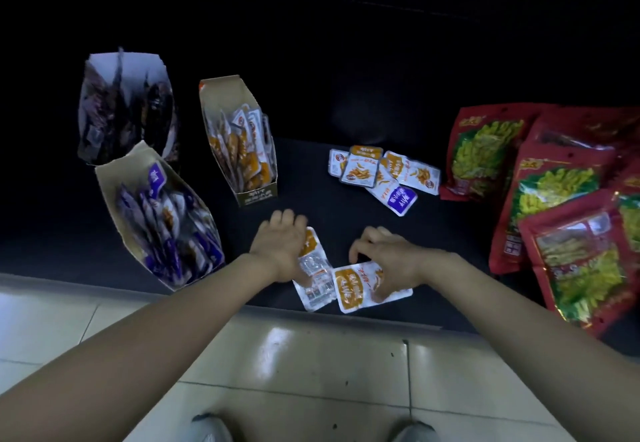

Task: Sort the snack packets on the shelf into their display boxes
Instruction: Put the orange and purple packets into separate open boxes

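Head view: the right hand's fingertips (378, 292) curl down onto an orange packet (353, 291) lying face up, the thumb arched above it, so the right hand (388, 261) grasps that packet. The left hand (280, 244) lies palm down over the upper part of a second packet (315, 275), which shows its silvery back. Its fingers reach past the packet's top edge, slightly bent. The thumb is hidden, so I cannot tell whether this hand grips the packet or only rests on it. The two packets touch, both near the shelf's front edge, in front of and to the right of the orange display box (242, 150).

That box stands upright on the dark shelf (450, 233), open at the top and packed with orange packets. To its left and nearer the front edge leans a purple display box (162, 220) full of purple packets. Behind that, also left of the orange display box, stands a darker box (121, 105), blurred. Right of the orange display box lies a loose pile (381, 171) of orange packets with one purple packet (401, 199) at its near side. Farther right, red bags (554, 199) overlap one another. Pale floor tiles (311, 355) lie below the shelf edge.
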Tool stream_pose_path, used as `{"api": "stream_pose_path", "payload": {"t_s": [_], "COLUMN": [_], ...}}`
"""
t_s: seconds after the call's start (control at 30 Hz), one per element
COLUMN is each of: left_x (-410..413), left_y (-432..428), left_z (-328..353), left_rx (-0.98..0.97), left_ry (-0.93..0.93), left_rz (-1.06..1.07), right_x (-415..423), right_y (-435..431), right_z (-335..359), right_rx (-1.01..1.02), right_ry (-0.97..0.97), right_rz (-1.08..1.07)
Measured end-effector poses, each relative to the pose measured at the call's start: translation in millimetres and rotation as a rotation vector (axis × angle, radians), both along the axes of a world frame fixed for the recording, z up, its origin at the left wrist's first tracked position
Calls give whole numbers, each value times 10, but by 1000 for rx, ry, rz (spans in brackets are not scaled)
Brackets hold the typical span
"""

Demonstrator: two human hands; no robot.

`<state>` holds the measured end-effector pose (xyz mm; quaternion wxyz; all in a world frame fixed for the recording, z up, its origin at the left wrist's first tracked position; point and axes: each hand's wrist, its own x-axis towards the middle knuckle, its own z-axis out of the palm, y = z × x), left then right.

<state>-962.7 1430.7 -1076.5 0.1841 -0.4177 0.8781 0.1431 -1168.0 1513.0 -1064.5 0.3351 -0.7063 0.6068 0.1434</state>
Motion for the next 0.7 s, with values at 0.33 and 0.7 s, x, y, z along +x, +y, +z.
{"api": "stream_pose_path", "payload": {"t_s": [0.33, 0.7], "left_x": [71, -303], "left_y": [-236, -198], "left_z": [1, 104], "left_rx": [503, 938], "left_ry": [797, 1250], "left_rz": [590, 1052], "right_x": [-205, 144], "right_y": [-27, -296], "right_z": [20, -88], "right_rx": [-94, -143], "right_ry": [-733, -947], "right_rz": [-738, -873]}}
